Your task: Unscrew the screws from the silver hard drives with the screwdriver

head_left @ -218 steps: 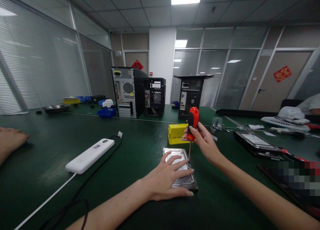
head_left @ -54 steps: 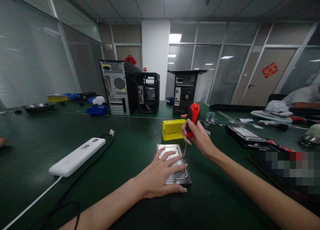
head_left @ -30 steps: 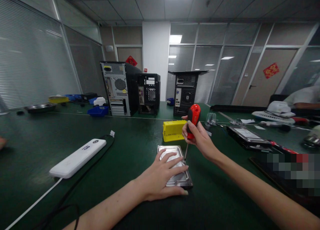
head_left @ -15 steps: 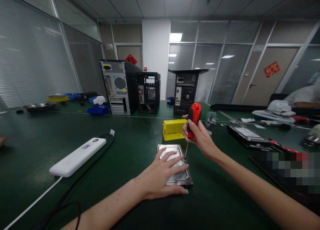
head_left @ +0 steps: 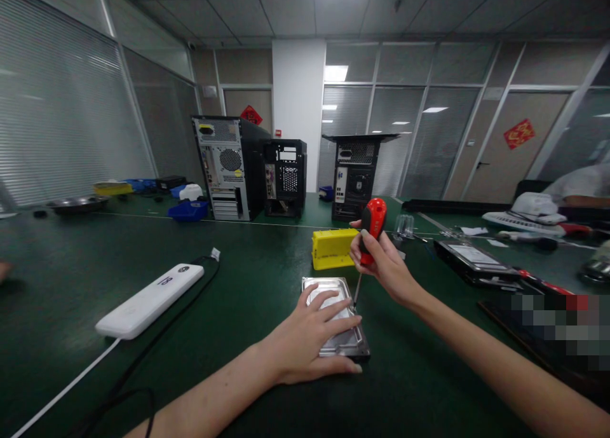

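A silver hard drive (head_left: pixel 340 344) lies flat on the green table in front of me. My left hand (head_left: pixel 317 327) rests over it with fingers spread across its top and the thumb along the near edge. In my right hand (head_left: pixel 381 260) is a red and black screwdriver (head_left: pixel 373 225), gripped by its handle and held nearly upright. Its thin shaft reaches down to the drive's right edge, where the tip meets a spot too small to make out. Just beyond the drive stands a yellow case (head_left: pixel 333 248), close to the right hand.
To the left lies a white power bank (head_left: pixel 152 301) with cables. Computer cases (head_left: pixel 229 168) stand at the back, near a blue bin (head_left: pixel 188 210). On the right are another drive (head_left: pixel 471 260), a red-handled tool (head_left: pixel 546 281) and a dark flat panel (head_left: pixel 505 323). A person's sleeve (head_left: pixel 579 184) shows far right.
The whole view has shifted very slightly. Both hands, the screwdriver and the hard drive keep the same places relative to one another.
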A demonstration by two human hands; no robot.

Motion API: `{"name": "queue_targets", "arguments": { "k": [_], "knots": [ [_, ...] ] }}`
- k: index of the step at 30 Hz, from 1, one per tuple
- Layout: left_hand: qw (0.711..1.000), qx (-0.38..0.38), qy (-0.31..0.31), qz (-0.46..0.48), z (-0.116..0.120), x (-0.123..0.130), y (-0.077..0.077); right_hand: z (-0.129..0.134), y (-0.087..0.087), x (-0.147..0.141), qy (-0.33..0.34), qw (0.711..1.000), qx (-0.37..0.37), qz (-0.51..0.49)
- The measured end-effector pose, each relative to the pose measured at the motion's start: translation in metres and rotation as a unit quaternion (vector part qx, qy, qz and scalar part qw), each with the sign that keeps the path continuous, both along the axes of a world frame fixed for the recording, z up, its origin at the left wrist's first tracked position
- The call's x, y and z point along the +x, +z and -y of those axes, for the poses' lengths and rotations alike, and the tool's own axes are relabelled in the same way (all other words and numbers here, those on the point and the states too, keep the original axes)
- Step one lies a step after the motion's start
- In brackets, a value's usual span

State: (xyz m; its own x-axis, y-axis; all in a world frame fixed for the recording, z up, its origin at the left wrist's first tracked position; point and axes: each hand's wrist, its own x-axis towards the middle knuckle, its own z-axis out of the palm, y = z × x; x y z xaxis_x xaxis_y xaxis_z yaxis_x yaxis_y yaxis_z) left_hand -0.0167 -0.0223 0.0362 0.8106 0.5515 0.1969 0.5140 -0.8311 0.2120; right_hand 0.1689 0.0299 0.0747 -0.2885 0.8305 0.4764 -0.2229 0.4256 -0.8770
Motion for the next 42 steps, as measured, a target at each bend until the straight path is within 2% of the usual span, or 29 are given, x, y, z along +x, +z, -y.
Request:
{"name": "queue_targets", "arguments": {
  "k": [26, 30, 36, 42],
  "knots": [
    [1.000, -0.012, -0.004, 0.008, 0.0023, -0.0007, 0.0015, 0.0007, -0.0016, -0.0004, 0.004, 1.000, 0.008, 0.004],
    [1.000, -0.006, -0.001, 0.004, 0.0014, -0.0004, 0.0007, -0.0007, -0.0015, -0.0011, 0.018, 0.999, 0.008, -0.027],
    [1.000, -0.001, -0.001, 0.003, 0.0012, -0.0002, -0.0003, -0.0003, 0.0057, 0.0007, -0.011, 0.999, 0.012, -0.039],
    [1.000, -0.004, -0.001, 0.003, 0.0013, -0.0002, 0.0002, 0.0008, 0.0029, -0.0003, -0.004, 0.999, 0.003, -0.042]
  ]
}}
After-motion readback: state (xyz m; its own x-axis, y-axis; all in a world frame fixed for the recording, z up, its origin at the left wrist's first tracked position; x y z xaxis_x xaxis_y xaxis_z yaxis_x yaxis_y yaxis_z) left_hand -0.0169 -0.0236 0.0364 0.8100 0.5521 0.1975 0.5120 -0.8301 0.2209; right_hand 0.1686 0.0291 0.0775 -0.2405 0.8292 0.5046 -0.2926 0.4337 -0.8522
